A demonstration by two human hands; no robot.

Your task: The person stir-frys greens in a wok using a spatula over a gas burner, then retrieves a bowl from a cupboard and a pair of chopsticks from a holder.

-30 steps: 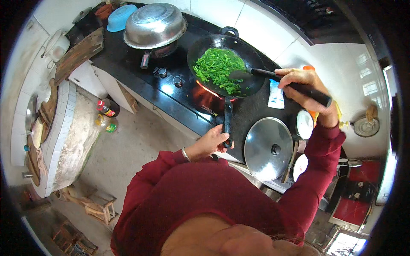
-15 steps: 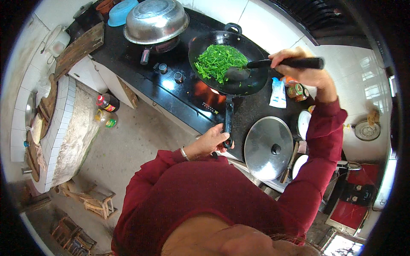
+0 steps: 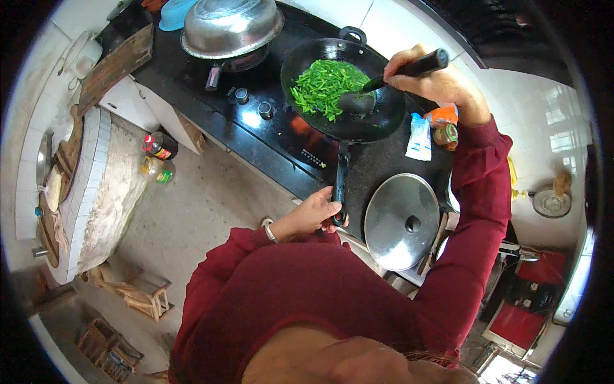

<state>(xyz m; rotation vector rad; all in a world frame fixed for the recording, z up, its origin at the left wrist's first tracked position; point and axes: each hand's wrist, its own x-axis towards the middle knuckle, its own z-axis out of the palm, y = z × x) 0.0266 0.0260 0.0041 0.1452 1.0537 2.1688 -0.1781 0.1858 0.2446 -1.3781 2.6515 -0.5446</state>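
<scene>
A black wok (image 3: 387,121) rests on the lit right burner of the stove, with chopped green vegetables (image 3: 327,86) heaped in its left half. My left hand (image 3: 313,210) is closed around the end of the wok's long handle. In my right hand (image 3: 435,80) is the black grip of a spatula (image 3: 358,102). Its dark blade sits inside the wok, against the right edge of the greens. Orange glow from the flame shows below the wok's near side.
Left of the wok, an upturned metal basin (image 3: 231,27) covers a pan on the other burner. A glass lid (image 3: 401,221) lies near the counter's front edge. A white-blue packet (image 3: 419,137) and a jar (image 3: 446,134) stand beside the wok. Bottles (image 3: 160,146) are on the floor.
My right hand has shifted left and up, tilting the spatula's grip more steeply, and its blade has moved slightly. My left hand keeps its hold on the wok handle.
</scene>
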